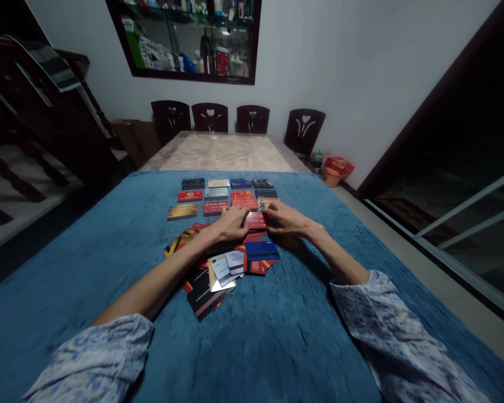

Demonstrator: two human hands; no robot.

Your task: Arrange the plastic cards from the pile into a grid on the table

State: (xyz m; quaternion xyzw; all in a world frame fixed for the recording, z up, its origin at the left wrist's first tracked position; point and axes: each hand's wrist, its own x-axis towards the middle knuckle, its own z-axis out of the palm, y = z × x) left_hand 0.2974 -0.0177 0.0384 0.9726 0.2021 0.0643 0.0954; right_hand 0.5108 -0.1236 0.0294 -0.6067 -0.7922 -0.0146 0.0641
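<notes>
A pinkish-red card [257,221] lies between my two hands, at the near end of the sorted stacks. My left hand [234,223] pinches its left edge. From the other side, my right hand [286,220] closes on the right edge. Below them spreads a loose heap of cards, with a blue card [262,251], a silver card [223,272] and a black card [205,294] on it. Beyond my hands, several neat card stacks stand in rows, among them a gold one [182,211], a red one [190,196] and an orange one [243,198].
A blue cloth [109,252] covers the near part of the long table, whose patterned top [227,151] shows at the far end. Several dark chairs [210,117] line the wall. A red bag [339,165] sits on the floor at the right.
</notes>
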